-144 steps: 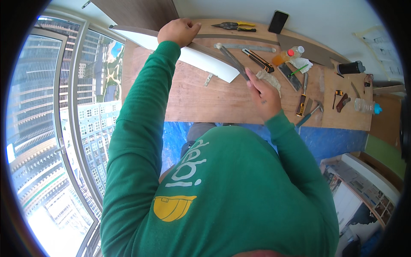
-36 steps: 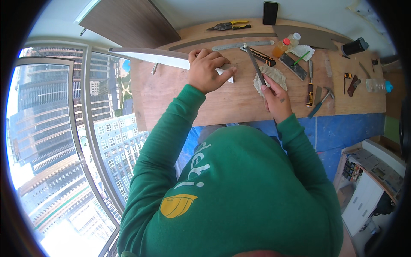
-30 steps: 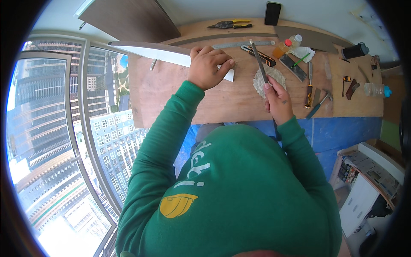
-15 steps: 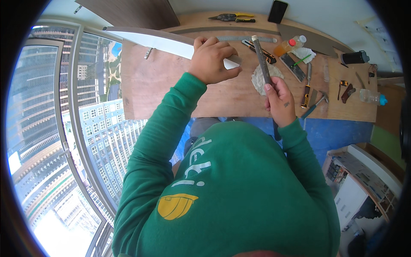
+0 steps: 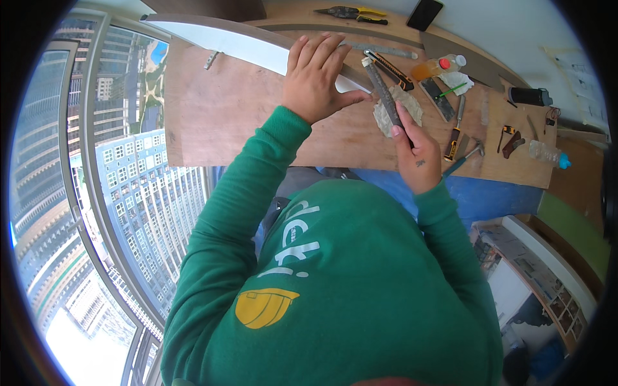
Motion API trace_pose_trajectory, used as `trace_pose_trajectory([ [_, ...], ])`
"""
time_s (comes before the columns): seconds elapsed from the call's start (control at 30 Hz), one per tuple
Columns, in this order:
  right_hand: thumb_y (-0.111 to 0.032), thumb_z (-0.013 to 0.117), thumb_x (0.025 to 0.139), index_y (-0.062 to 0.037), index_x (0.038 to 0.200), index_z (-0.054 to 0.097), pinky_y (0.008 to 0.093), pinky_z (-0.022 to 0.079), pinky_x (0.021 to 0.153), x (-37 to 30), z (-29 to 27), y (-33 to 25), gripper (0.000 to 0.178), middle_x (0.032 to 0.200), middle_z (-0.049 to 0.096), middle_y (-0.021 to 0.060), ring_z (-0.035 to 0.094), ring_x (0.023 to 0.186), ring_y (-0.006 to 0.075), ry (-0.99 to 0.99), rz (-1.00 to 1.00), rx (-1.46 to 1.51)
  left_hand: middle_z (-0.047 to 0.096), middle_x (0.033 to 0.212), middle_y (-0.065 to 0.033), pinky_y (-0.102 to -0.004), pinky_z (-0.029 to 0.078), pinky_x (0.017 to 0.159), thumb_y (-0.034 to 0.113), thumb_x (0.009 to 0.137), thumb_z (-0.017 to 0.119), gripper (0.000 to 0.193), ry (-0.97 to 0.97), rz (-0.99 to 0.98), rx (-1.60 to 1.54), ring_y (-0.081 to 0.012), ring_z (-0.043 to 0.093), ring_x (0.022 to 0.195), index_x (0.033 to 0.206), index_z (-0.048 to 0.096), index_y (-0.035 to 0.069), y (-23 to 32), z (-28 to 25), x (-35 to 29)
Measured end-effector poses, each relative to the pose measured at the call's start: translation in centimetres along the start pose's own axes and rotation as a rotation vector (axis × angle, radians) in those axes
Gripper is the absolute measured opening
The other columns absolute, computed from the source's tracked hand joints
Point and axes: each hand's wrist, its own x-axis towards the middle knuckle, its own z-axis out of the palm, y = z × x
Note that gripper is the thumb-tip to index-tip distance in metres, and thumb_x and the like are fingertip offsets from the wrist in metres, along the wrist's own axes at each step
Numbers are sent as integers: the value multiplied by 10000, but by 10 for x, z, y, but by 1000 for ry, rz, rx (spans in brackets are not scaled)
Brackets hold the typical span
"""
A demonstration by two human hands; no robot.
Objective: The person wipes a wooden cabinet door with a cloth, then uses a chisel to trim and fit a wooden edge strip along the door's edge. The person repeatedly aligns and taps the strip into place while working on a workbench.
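Note:
A long strip of board (image 5: 225,46), white on its face and brown along the edge, slants over the left side of the workbench. My left hand (image 5: 313,80) straddles it near its right end, fingers stretched over the far side and thumb on the near side. In my right hand (image 5: 417,151) is a dark, rough-surfaced file (image 5: 383,96) with a whitish tip. It tilts up and left, its upper part close to the strip's right end; my palm hides its lower part. A crumpled pale cloth or paper (image 5: 388,121) lies beneath the file.
On the wooden workbench (image 5: 219,122) lie a utility knife (image 5: 389,69), a bottle of orange liquid (image 5: 430,68), a sharpening-stone-like block (image 5: 436,100), a chisel (image 5: 455,132), a hammer (image 5: 465,159) and a clear bottle (image 5: 546,152). Snips (image 5: 351,13) and a phone (image 5: 425,14) lie at the back.
The file has tilted left and its tip has come nearer the strip's end. My left fingers have straightened from a curled grip. The view has shifted slightly.

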Motion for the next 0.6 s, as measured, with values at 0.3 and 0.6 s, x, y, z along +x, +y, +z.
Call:
trace_pose_trajectory([
  [0.3,-144,656,1060,-85,1499,613,289,529,774,6,14,-3,444,891,668,150,596,758,168,14,7,19,416,1688,-120,-485,362,1188,779,654,827,1242,18,-14,-49,-306,558,1362,1585,439,54,-2,0,-2],
  [0.6,-158,654,1061,-95,1503,612,311,545,764,7,12,-11,448,913,705,168,638,752,190,-34,36,-70,377,1708,-146,-484,371,1181,759,627,857,1295,-1,-31,-47,-334,590,1287,1615,401,56,-2,-3,-4],
])
